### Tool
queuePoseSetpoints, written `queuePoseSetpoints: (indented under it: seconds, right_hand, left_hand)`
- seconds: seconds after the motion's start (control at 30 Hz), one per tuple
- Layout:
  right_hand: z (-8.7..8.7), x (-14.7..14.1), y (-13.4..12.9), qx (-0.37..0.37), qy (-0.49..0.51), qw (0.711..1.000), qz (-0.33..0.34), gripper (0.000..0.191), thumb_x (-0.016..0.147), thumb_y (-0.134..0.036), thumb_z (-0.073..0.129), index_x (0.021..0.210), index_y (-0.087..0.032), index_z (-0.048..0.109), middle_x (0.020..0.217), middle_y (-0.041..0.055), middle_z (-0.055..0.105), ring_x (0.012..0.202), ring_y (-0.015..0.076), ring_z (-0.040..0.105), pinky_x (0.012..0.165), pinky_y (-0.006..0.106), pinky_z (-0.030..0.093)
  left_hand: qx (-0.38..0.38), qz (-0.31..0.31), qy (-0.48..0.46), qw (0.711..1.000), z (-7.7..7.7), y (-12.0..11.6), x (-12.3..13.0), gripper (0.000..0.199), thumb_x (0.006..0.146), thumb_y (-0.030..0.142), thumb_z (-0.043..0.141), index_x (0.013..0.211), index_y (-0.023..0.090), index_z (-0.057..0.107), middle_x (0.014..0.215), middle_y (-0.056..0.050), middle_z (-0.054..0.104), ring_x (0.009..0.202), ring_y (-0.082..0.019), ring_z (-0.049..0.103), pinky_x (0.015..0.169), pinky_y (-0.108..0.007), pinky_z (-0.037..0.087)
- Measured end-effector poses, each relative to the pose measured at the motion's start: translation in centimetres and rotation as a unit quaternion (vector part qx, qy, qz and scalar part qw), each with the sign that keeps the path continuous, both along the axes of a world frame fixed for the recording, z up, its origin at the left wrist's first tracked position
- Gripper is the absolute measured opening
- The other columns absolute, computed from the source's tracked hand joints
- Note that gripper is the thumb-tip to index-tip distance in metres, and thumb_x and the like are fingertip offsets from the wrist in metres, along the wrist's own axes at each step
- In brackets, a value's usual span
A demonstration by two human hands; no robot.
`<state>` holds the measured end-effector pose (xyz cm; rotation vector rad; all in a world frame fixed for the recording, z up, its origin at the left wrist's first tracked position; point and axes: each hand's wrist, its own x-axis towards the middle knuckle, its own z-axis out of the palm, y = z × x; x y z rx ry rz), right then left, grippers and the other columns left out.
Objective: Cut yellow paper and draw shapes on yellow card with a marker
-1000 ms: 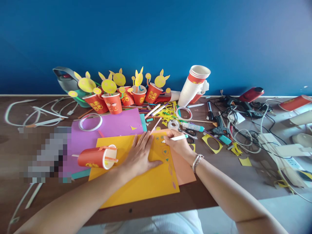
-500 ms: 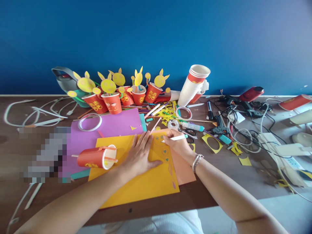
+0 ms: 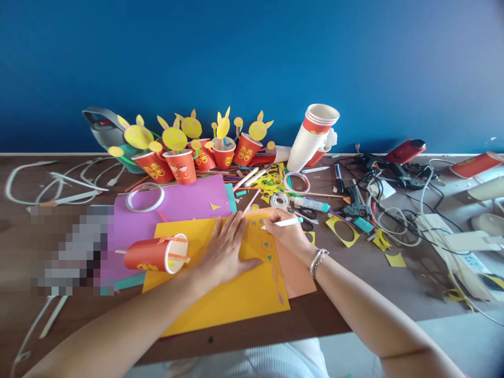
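My left hand point(image 3: 230, 247) lies flat with spread fingers on a yellow-orange sheet point(image 3: 220, 299). My right hand point(image 3: 289, 231) is closed round a white marker with a green end point(image 3: 288, 222), its tip at small drawn circles near the sheet's top right corner. Drawn hearts in circles point(image 3: 268, 251) and pointed oval shapes run down the sheet's right edge. Under that edge lies a peach sheet point(image 3: 297, 275). A red paper cup point(image 3: 145, 255) rests on its side at the sheet's left, with orange strips on it.
Red cups with yellow paper figures point(image 3: 179, 167) stand along the blue wall. Behind my right hand rises a stack of white cups point(image 3: 307, 144). A tape roll point(image 3: 145, 197) sits on purple paper point(image 3: 189, 199). Glue guns, cables point(image 3: 397, 220) and yellow scraps lie at the right.
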<state>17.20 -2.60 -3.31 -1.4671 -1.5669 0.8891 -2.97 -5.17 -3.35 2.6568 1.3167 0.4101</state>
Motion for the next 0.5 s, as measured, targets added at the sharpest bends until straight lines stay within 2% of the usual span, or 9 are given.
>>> queuePoseSetpoints:
  seconds: [0.5]
  right_hand:
    - [0.01,-0.01,0.04,0.011,-0.014,1.000,-0.006,0.026,0.072,-0.031,0.056,0.056,-0.019,0.041,0.054,-0.0027,0.047,0.051,0.0105,0.040,0.046,0.021,0.030]
  left_hand:
    - [0.002,0.001,-0.013,1.000,-0.12,0.01,0.01,0.094,0.073,0.069,0.055,0.140,0.008,0.030,0.145,-0.023,0.031,0.136,-0.038,0.026,0.109,-0.058,0.020]
